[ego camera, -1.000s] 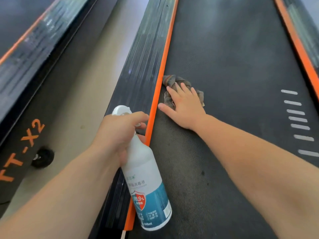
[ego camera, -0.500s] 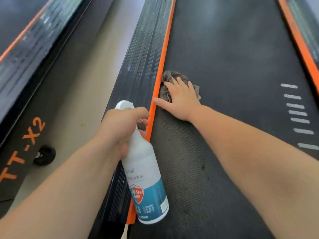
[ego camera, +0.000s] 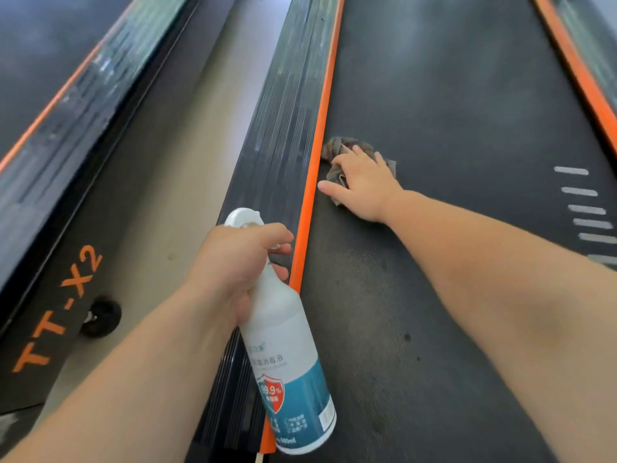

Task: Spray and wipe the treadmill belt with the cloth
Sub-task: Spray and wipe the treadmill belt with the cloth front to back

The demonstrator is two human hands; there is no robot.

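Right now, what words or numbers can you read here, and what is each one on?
"TT-X2": orange letters on the black side of the neighbouring treadmill.
"99.9%": on the red shield of the spray bottle.
"消毒液": on the bottle's label; the characters before it are blurred.
"500ml": at the bottle's base edge.
Small white print on the bottle's teal band: too small to read.

Head-worn camera looks steeply down along the treadmill belt point(ego camera: 450, 128), close above.
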